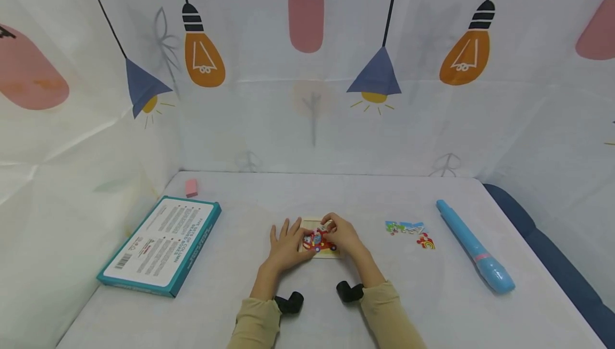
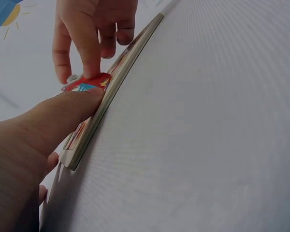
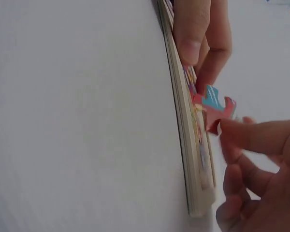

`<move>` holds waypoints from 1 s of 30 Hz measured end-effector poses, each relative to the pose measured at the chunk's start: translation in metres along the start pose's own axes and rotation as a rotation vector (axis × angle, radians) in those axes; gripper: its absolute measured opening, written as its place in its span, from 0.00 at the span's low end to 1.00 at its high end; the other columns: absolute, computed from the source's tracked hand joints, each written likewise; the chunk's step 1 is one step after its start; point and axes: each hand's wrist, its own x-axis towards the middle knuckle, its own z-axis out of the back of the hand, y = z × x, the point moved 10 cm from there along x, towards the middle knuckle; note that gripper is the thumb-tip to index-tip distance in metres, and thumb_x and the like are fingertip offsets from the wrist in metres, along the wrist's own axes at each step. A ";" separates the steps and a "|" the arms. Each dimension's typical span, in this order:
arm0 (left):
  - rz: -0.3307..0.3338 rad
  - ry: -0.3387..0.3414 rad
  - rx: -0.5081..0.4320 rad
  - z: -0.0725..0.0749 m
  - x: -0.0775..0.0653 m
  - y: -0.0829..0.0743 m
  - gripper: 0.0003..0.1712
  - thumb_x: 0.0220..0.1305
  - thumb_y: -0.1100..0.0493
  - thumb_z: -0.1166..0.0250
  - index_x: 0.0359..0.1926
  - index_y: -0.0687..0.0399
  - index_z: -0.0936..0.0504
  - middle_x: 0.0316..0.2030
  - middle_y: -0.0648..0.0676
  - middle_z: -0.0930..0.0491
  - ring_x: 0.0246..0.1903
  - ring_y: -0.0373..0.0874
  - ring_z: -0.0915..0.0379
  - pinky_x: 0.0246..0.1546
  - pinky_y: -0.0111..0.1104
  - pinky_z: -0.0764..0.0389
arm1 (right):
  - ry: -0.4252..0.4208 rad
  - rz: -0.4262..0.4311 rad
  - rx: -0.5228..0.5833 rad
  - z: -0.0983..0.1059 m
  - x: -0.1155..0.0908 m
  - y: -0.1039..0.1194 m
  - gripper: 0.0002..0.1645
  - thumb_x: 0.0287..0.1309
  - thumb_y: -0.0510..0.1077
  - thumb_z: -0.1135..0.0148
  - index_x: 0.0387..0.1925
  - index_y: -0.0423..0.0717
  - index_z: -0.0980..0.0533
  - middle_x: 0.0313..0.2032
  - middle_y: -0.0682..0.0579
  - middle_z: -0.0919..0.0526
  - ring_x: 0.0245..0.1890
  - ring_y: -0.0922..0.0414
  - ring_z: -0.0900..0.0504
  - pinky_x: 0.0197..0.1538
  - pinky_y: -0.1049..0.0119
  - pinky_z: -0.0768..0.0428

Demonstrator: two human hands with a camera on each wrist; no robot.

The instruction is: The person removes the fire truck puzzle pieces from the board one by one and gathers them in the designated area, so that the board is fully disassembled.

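A thin puzzle board (image 1: 330, 254) with a pale frame and a red car picture lies between the two hands. My right hand (image 1: 342, 234) pinches a red and blue jigsaw piece (image 3: 216, 115) between thumb and finger, tilted up over the board. The left hand (image 1: 287, 248) rests at the board's left side, its fingers spread and mostly straight. In the left wrist view, the left thumb (image 2: 67, 108) touches the picture near the red piece. Both hands cover parts of the picture, so how the piece sits against its neighbours is hidden.
Several loose jigsaw pieces (image 1: 404, 228) lie to the right, with a small red one (image 1: 425, 241) beside them. Farther right is a blue pen-shaped device (image 1: 475, 247). A teal-edged box (image 1: 160, 242) lies at left, with a pink block (image 1: 191, 188) behind it.
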 end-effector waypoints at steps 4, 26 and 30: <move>0.009 0.004 0.000 -0.002 0.000 0.001 0.29 0.52 0.40 0.35 0.54 0.44 0.25 0.68 0.59 0.44 0.68 0.63 0.61 0.61 0.61 0.69 | -0.033 0.017 0.112 0.008 -0.001 -0.005 0.12 0.54 0.33 0.39 0.41 0.46 0.24 0.30 0.50 0.23 0.30 0.57 0.26 0.32 0.66 0.26; 0.002 -0.005 0.007 0.001 -0.002 -0.001 0.29 0.52 0.41 0.35 0.54 0.44 0.25 0.68 0.58 0.44 0.69 0.61 0.61 0.61 0.61 0.70 | -0.185 -0.170 0.229 0.096 -0.032 -0.063 0.17 0.54 0.35 0.38 0.45 0.30 0.24 0.34 0.45 0.21 0.31 0.61 0.22 0.37 0.68 0.19; -0.001 -0.008 0.006 0.000 -0.002 -0.001 0.29 0.51 0.42 0.34 0.53 0.45 0.25 0.68 0.59 0.43 0.68 0.62 0.60 0.61 0.61 0.69 | -0.208 -0.223 0.214 0.110 -0.041 -0.076 0.17 0.54 0.37 0.37 0.44 0.30 0.24 0.32 0.47 0.18 0.28 0.64 0.22 0.34 0.70 0.21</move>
